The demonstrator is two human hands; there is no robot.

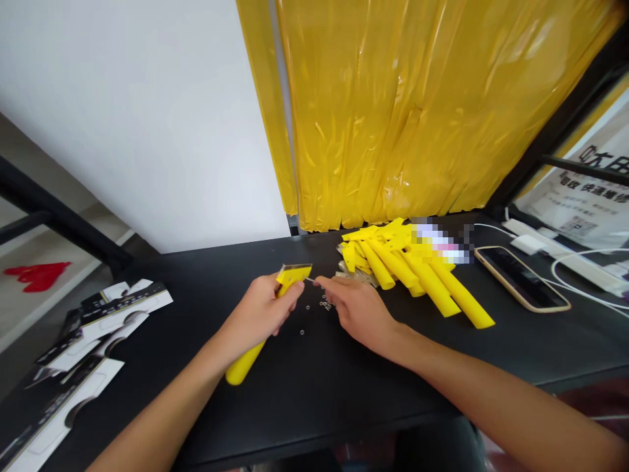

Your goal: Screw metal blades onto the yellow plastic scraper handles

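My left hand (268, 305) is closed around a yellow scraper (246, 364), its flat head tilted up past my thumb and its handle slanting down toward me. Close beside the head, my right hand (356, 305) pinches a thin metal piece (309, 280) that looks like a screw; most of it is hidden by the fingers. Small ring-shaped nuts (308, 307) lie scattered on the black table (314, 393) between and below my hands. Behind my right hand is a pile of yellow scraper handles and heads (393, 262), with some clear packets partly covered by it.
Black-and-white printed cards (105, 321) are heaped at the left. To the right lie a phone (521, 278), white cables (565, 259) and a power strip (565, 252). Yellow plastic sheeting (393, 118) hangs behind the table, beside a white panel (147, 118).
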